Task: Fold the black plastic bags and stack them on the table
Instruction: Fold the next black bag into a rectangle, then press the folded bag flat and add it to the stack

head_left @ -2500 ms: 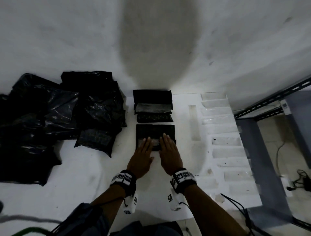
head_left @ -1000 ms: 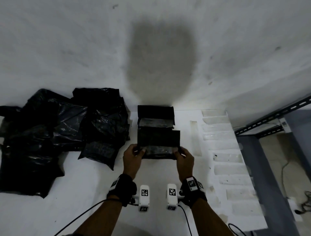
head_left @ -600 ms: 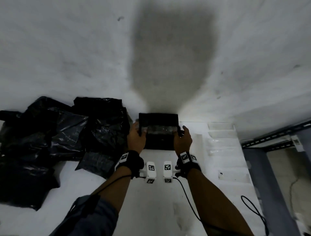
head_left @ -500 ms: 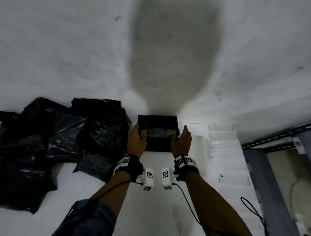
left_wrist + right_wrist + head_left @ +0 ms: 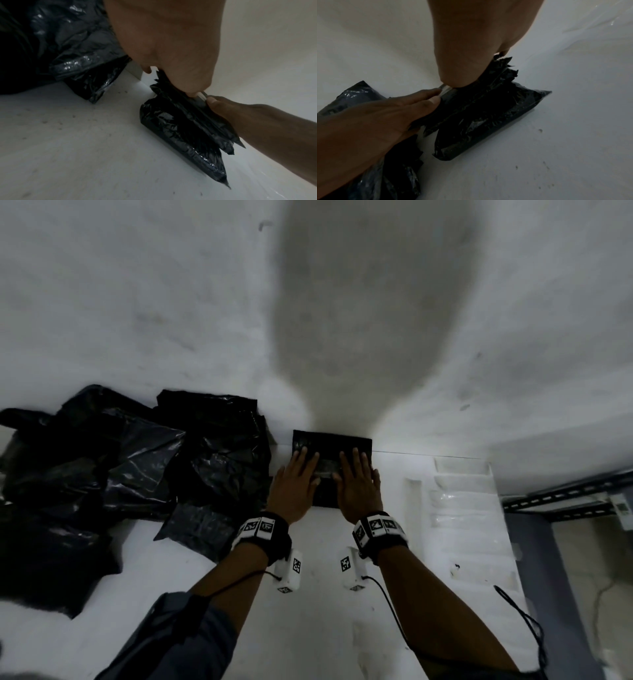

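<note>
A stack of folded black plastic bags (image 5: 329,450) lies on the white table (image 5: 308,628) against the back wall. Both my hands lie flat on top of it, fingers straight. My left hand (image 5: 296,481) presses the stack's left half, my right hand (image 5: 358,482) its right half. In the left wrist view the stack (image 5: 185,129) shows several folded layers under my left hand (image 5: 171,54), with my right hand (image 5: 240,119) beside it. The right wrist view shows the stack (image 5: 488,108) under my right hand (image 5: 479,47), with my left hand (image 5: 376,115) on its other side.
A heap of loose, crumpled black bags (image 5: 120,474) covers the table's left side, close to my left hand. Clear plastic sleeves (image 5: 462,501) lie in a row along the right side. A grey metal rack (image 5: 565,498) stands past the table's right edge.
My hands lifted the folded bag from the near table, carried it back onto the stack by the wall, let go of its sides and now press flat on top.
</note>
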